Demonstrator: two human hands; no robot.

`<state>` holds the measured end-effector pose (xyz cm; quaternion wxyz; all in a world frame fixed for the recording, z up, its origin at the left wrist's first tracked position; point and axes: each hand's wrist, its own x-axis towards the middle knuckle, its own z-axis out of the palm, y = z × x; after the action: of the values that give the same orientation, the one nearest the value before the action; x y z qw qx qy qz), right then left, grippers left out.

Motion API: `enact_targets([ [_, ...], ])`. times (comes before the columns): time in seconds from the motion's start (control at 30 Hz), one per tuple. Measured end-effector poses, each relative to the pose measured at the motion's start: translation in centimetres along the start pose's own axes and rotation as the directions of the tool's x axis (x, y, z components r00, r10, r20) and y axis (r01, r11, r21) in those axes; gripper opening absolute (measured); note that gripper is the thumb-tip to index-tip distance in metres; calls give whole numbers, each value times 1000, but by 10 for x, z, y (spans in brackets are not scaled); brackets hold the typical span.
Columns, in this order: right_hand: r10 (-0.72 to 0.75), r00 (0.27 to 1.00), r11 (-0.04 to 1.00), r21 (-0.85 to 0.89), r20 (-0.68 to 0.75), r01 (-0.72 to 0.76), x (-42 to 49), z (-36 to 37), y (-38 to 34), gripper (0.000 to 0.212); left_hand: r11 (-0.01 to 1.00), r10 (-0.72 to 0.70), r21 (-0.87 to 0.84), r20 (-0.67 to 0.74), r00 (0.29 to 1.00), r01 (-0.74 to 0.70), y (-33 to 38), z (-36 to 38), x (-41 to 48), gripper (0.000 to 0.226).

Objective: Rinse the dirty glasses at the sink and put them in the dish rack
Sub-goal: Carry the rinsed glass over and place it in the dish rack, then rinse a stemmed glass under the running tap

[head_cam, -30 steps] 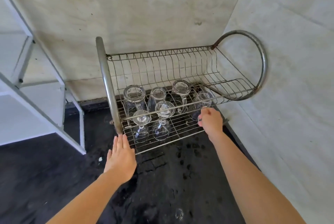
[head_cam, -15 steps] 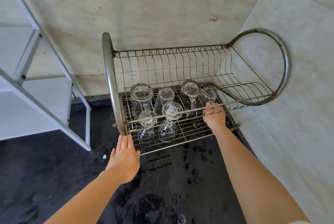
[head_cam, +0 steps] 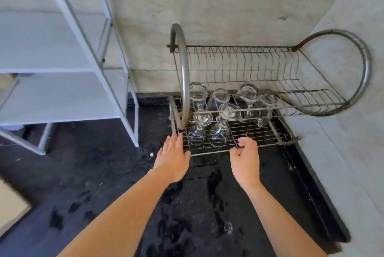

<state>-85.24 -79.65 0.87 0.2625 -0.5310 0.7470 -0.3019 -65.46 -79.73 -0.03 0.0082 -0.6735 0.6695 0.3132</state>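
A two-tier wire dish rack (head_cam: 268, 109) stands in the corner on a dark wet counter (head_cam: 187, 215). Several clear glasses stand upside down on its lower tier, among them a stemmed glass (head_cam: 223, 126) at the front and a tumbler (head_cam: 197, 94) at the back left. The rightmost glass (head_cam: 264, 111) stands apart from both hands. My left hand (head_cam: 173, 159) lies flat with straight fingers, its fingertips at the rack's front left corner. My right hand (head_cam: 245, 157) hovers at the rack's front edge with fingers loosely curled, holding nothing.
A white metal shelf unit (head_cam: 68, 82) stands on the left, its leg near the rack. Pale walls close the back and the right side. Water splashes cover the counter in front of the rack. The rack's upper tier (head_cam: 270, 65) holds nothing.
My right hand let go of the rightmost glass and pulled back to the rack's front edge. The view has shifted left, so the rack sits further right. My left hand stays at the corner.
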Motion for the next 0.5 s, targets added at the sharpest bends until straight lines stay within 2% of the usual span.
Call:
enact_targets([
  [0.1,-124,986,992,-8,109,126,-44,29,-18,21,999,-23,-49,-97,995,18,-25,-5,-35,57],
  [0.23,-251,918,965,7,308,262,-103,83,-49,16,988,-153,-64,-160,975,144,-94,-9,-98,53],
  [0.33,-313,826,938,19,468,345,-158,127,-80,16,965,-258,-96,-209,943,243,-157,-12,-159,49],
  [0.5,-413,601,841,32,684,541,-271,199,-137,18,898,-439,-166,-287,851,407,-265,-1,-277,43],
])
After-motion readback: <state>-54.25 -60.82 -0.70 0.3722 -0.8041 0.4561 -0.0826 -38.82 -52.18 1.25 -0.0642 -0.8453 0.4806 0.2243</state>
